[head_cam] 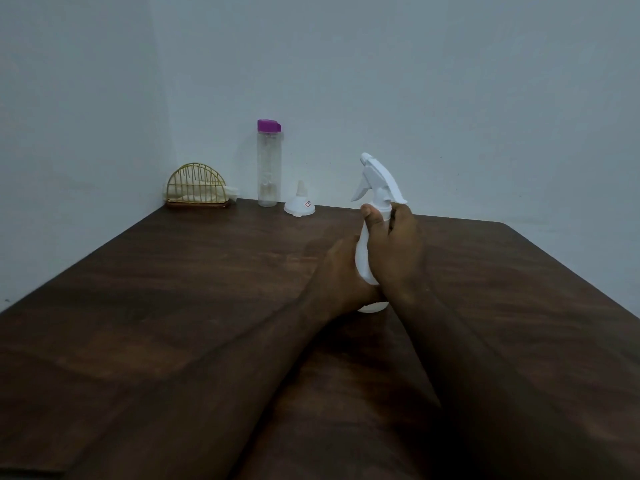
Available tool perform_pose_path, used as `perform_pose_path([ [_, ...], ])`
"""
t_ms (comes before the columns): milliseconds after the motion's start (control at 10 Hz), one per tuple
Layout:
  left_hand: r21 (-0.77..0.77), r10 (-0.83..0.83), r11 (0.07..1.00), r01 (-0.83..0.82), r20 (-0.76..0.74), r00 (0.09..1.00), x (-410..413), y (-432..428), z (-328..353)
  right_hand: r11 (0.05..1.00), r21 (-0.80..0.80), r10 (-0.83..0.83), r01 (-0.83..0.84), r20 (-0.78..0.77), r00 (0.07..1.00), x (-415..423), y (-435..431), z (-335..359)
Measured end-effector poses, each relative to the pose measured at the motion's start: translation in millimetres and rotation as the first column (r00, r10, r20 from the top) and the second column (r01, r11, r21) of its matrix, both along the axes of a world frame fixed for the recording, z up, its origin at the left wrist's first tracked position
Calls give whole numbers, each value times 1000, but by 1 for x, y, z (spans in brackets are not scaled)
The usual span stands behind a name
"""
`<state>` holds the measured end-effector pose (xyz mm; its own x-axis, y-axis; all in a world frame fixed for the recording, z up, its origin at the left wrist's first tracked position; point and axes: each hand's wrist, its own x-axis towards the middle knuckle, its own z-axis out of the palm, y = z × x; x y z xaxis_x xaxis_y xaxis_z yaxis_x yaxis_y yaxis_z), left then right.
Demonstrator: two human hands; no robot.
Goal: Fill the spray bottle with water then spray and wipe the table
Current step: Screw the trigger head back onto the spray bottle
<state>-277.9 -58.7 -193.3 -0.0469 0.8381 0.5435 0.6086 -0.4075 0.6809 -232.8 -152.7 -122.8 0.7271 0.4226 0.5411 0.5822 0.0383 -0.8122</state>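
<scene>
- Right, we're looking down at both hands working the sprayer (364,252), a white bottle standing upright on the table (173,289), a little right of the middle.
- We're watching the left hand (341,275) wrapping the bottle's lower body from the left, fingers curled round it.
- We're seeing the right hand (398,247) gripping the neck just under the trigger head (375,178), thumb pressing the front, fingers curling round the far side.
- We're noting the trigger head is sitting on the bottle, nozzle pointing up and to the left.
- We're spotting a white funnel (300,202) resting mouth-down near the far edge, well apart from the hands.
- We're finding a clear bottle (268,164) with a purple cap just left of the funnel, standing upright against the wall (450,81); how much water it's holding we cannot tell.
- We're catching a gold wire holder (197,188) in the far left corner, with pale cloths tucked inside it.
</scene>
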Motion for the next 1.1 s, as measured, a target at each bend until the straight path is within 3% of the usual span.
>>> perform_pose_path([
  [100,-237,-681,714,659,-14,732,-16,-16,7,991,87,113,-105,-96,989,3,-5,0],
  [200,-200,-873,480,854,-7,488,-35,-27,28,931,81,364,-355,-201,909,20,-15,1],
  [300,-184,-892,448,875,-27,451,-32,-25,36,771,39,615,-636,-308,726,39,-30,9],
  [400,-212,-906,417,884,-23,422,-38,-20,37,648,6,710,-762,-369,600,51,-36,20],
  [500,-224,-902,427,876,-41,429,-37,-23,39,732,-95,629,-674,-285,723,47,-33,22],
  [600,-245,-887,452,858,-24,460,-40,-26,41,866,-107,470,-488,-156,869,31,-31,15],
  [700,-267,-871,482,835,-37,490,-40,-28,41,949,-46,309,-312,-52,950,14,-28,9],
  [900,-276,-840,542,794,-140,525,-37,-28,43,997,42,65,-65,4,998,-3,-14,0],
  [1000,-261,-822,567,781,-121,556,-37,-34,43,998,61,-9,9,8,1000,-11,-10,-3],
  [1100,-271,-828,554,788,-73,557,-33,-31,37,990,113,100,-88,-101,990,-7,-10,0],
])
